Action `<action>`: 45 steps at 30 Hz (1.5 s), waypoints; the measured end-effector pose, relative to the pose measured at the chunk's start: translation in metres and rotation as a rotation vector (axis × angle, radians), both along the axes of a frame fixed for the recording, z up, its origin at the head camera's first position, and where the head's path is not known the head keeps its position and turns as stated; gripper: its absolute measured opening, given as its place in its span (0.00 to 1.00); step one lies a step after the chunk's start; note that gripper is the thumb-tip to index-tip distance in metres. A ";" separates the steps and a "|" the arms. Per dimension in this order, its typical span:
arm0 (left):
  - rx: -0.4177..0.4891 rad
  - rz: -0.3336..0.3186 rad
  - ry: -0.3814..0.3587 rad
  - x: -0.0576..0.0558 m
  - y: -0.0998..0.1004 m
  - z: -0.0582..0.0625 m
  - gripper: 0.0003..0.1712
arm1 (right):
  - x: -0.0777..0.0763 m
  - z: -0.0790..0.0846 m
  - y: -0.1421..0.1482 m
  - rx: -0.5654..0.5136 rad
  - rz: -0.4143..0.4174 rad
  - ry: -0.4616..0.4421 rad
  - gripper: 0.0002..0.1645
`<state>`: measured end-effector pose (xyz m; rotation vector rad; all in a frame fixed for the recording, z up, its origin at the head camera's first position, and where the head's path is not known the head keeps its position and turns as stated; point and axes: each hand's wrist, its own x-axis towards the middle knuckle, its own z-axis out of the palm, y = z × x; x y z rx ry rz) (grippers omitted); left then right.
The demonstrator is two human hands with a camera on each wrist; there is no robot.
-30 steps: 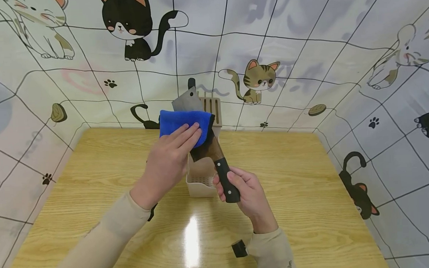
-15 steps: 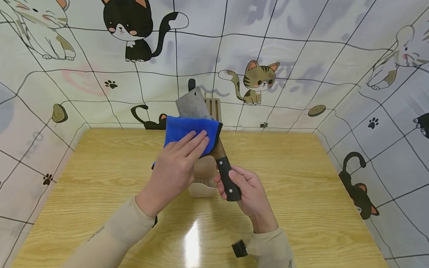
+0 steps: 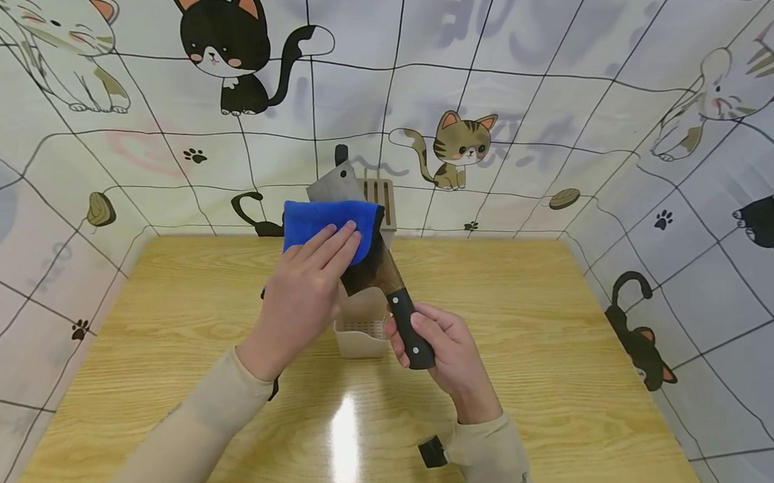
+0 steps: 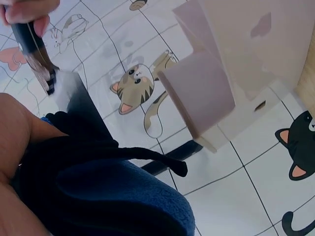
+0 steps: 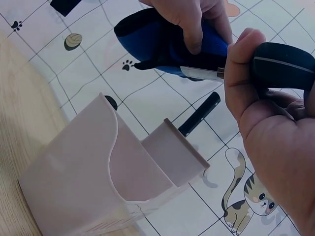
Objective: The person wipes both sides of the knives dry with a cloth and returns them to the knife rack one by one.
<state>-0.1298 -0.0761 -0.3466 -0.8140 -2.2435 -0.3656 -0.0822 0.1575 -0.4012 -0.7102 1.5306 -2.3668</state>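
My right hand [image 3: 443,340] grips the black riveted handle of a cleaver [image 3: 409,330], its blade tilted up and to the left. Over the blade lies a folded blue cloth [image 3: 324,219] with black edging. My left hand [image 3: 301,288] holds this cloth around the blade, fingers stretched flat on top. In the right wrist view, the left thumb [image 5: 194,39] presses the cloth from the other side. The blade's upper corner [image 3: 335,179] and the brownish part near the handle show past the cloth; the middle is hidden.
Behind the cleaver, a pale plastic knife holder [image 3: 362,343] with a slotted back section [image 3: 380,195] stands on the wooden table [image 3: 527,322]. A black handle [image 5: 199,115] sticks up from it. A cat-patterned sheet [image 3: 367,77] encloses the table's back and sides.
My left hand slid the cloth down and right toward the handle, then back up and left along the blade. The right hand keeps its grip, and the cleaver tilts slightly.
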 end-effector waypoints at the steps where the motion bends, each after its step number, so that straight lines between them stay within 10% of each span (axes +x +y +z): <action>1: 0.003 0.006 -0.003 -0.002 -0.002 0.001 0.30 | 0.000 0.000 0.000 -0.002 0.008 0.000 0.21; 25: 0.104 0.123 0.014 -0.040 -0.041 0.014 0.26 | -0.003 -0.003 -0.004 0.055 0.075 0.064 0.24; 45: 0.062 0.048 -0.019 -0.018 -0.026 -0.013 0.29 | -0.004 -0.003 -0.005 -0.030 0.011 -0.001 0.19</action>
